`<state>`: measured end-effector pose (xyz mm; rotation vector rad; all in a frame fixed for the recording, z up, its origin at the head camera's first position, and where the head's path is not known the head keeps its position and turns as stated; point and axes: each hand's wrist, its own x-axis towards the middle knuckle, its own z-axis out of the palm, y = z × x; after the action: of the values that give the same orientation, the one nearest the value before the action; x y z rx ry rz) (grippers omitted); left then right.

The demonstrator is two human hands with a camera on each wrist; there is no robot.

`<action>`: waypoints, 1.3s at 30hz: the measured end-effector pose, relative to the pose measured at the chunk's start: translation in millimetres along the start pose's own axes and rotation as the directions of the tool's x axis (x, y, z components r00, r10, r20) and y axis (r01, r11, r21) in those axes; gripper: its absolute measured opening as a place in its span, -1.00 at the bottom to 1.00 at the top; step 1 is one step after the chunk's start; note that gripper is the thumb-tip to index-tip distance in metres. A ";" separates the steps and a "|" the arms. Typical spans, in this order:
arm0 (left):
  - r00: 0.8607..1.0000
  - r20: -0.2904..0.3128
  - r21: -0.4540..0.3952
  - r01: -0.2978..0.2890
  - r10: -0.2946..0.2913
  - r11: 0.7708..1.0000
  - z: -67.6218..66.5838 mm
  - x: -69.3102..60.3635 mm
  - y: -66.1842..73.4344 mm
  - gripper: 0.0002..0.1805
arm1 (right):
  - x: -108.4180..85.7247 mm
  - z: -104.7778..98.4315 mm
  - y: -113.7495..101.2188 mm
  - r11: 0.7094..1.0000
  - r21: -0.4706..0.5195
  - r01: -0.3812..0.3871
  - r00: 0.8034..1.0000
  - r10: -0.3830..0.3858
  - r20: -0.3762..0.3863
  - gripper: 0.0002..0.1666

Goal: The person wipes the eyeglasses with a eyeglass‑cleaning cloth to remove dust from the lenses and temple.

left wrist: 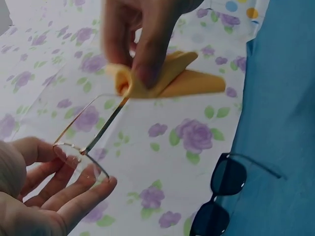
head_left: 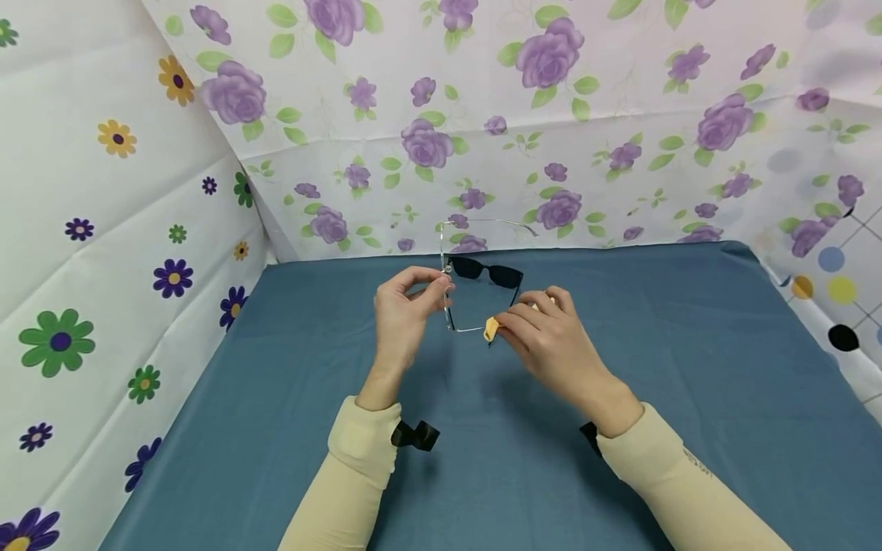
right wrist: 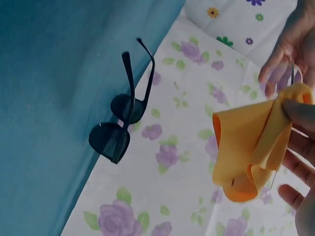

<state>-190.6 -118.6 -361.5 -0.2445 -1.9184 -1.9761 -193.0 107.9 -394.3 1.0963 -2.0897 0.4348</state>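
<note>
On the far left, a white sheet of coloured daisies point(head_left: 58, 340) runs along the left edge of the blue surface point(head_left: 482, 490), up to the far left corner. Moving in, here comes a pale sleeve, a black strap point(head_left: 415, 435) at its cuff, and then the left hand point(head_left: 406, 306): thumb and fingers in a narrow pinch on the front of the clear eyeglasses point(left wrist: 82, 151)! Those thin metal frames are up in the air, above the far half of the surface, both arms unfolded and pointing right. Just beyond, the dark sunglasses point(head_left: 505, 276) lie by the middle of the far edge, their arms open too, with the rose-patterned sheet point(head_left: 427, 145) behind that edge. Next across, the yellow cloth point(right wrist: 251, 142), folded over the nearer arm of the eyeglasses, its loose flaps hanging clear. And it's the right hand point(head_left: 551, 337) that has it, bent fingers and thumb gripping tight! Last, beyond the right sleeve, a white sheet with coloured dots point(head_left: 842, 289) borders the far right corner.
</note>
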 end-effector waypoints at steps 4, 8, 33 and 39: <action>0.999 0.038 -0.013 0.016 -0.015 1.000 -8.9 3.9 4.7 -0.88 | 0.6 -4.4 6.3 0.998 0.062 0.003 1.000 -0.002 -0.011 -0.74; 0.998 0.060 -0.027 0.026 -0.024 0.999 -16.4 6.0 8.2 -0.87 | 0.7 -7.7 11.0 0.992 0.124 -0.003 1.000 0.006 -0.025 -0.73; 0.993 0.099 -0.234 0.084 -0.063 0.968 -32.4 11.7 11.2 -0.94 | -3.9 -21.9 36.9 0.775 0.594 -0.215 0.957 0.289 -0.031 -0.59; 0.994 0.064 -0.201 0.104 -0.093 0.974 -29.6 11.1 9.4 -0.91 | -7.1 -27.0 46.6 0.642 0.646 -0.413 0.846 0.534 0.010 -0.78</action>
<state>-193.2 -149.5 -350.3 -0.2648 -1.7905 -2.2570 -216.3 154.7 -379.5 0.7645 -2.0921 1.5407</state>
